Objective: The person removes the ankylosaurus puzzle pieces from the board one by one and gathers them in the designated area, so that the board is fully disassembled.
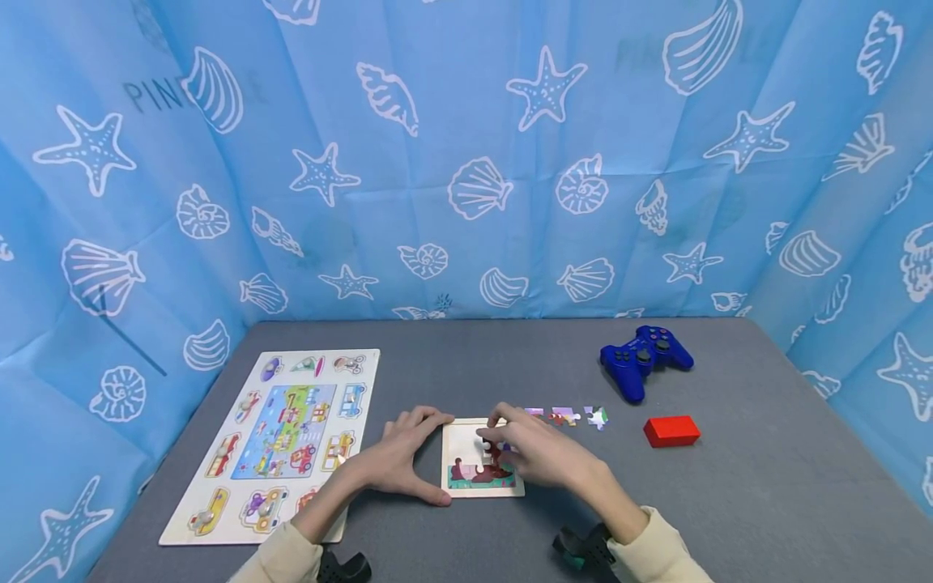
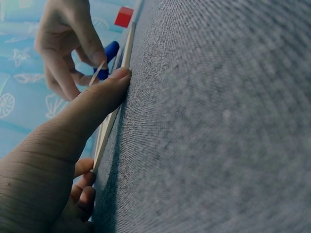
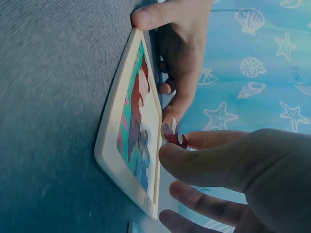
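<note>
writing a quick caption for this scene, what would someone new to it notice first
Probably the bright blue curtain with white shells and starfish, filling the background. Then, mid-table, the left hand touches the left side of a small wooden puzzle board while the right hand pinches a puzzle piece above it. Right of them, a blue controller and a red block stand out on the grey table.

Text: "PIN" | on: blue curtain (image 1: 466, 121) | upper left, fainter upper right | following letters too faint to read
</note>
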`<move>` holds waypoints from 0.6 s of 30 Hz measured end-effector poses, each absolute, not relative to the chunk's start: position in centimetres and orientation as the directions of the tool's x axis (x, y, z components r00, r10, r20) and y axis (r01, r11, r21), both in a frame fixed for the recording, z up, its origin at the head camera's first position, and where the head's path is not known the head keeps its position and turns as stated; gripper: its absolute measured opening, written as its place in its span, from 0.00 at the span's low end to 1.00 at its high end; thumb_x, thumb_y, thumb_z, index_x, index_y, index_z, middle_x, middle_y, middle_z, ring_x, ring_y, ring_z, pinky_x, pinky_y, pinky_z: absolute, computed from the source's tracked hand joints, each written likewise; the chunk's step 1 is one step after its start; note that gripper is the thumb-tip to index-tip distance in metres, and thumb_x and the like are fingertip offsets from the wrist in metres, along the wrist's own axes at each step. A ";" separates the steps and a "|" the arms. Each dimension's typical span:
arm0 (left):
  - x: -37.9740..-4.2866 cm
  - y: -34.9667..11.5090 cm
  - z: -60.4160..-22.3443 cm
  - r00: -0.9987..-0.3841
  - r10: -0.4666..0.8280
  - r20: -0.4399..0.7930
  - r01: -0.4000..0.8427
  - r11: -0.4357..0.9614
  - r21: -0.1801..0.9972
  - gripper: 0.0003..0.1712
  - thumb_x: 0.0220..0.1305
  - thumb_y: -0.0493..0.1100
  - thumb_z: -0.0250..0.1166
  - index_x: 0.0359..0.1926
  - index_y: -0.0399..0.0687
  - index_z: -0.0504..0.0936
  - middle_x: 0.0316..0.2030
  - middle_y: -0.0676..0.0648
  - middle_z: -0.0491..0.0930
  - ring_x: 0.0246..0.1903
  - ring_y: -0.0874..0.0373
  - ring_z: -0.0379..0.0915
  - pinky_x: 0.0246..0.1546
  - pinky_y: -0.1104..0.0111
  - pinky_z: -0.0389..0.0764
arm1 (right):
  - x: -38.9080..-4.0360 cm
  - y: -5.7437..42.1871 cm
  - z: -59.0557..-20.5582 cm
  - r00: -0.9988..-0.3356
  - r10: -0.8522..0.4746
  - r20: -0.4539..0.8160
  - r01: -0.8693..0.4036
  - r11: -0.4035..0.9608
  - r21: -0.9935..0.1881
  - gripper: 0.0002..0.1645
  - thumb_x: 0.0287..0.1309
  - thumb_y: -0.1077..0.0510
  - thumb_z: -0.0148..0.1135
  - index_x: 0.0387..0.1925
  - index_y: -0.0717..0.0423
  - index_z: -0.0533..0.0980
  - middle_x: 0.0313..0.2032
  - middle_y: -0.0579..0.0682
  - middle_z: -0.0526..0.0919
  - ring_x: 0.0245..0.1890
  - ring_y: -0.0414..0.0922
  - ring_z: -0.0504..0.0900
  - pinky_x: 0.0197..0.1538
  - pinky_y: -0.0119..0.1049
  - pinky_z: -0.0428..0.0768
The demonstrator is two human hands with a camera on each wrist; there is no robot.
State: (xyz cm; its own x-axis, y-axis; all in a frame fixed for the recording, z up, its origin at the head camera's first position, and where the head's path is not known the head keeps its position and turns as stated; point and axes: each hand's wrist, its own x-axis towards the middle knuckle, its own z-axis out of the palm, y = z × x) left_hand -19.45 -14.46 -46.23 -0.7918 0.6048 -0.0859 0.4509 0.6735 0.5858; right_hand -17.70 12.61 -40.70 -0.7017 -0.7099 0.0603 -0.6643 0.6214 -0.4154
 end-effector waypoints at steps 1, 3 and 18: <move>-19.4 -14.5 -46.2 -0.792 0.605 -0.086 0.452 0.675 0.583 0.60 0.45 0.69 0.78 0.76 0.61 0.63 0.69 0.49 0.63 0.60 0.52 0.59 0.50 0.56 0.57 | -17.7 12.8 -40.7 -0.697 -0.715 0.063 -0.669 0.615 -0.417 0.19 0.62 0.69 0.66 0.54 0.58 0.84 0.48 0.50 0.78 0.41 0.42 0.77 0.44 0.35 0.79; -19.4 -14.5 -46.2 -0.793 0.604 -0.085 0.453 0.677 0.580 0.60 0.45 0.69 0.78 0.76 0.61 0.63 0.69 0.49 0.63 0.60 0.52 0.59 0.51 0.55 0.57 | -17.8 13.3 -40.7 -0.696 -0.716 0.060 -0.667 0.613 -0.423 0.19 0.62 0.69 0.66 0.55 0.59 0.83 0.48 0.51 0.79 0.42 0.43 0.78 0.45 0.36 0.79; -19.5 -14.5 -46.2 -0.789 0.608 -0.092 0.449 0.672 0.589 0.60 0.44 0.69 0.78 0.76 0.60 0.63 0.69 0.48 0.63 0.60 0.52 0.58 0.51 0.55 0.57 | -17.9 17.9 -40.2 -0.764 -0.644 0.016 -0.578 0.675 -0.459 0.24 0.61 0.69 0.67 0.59 0.58 0.82 0.51 0.50 0.78 0.46 0.41 0.76 0.49 0.42 0.80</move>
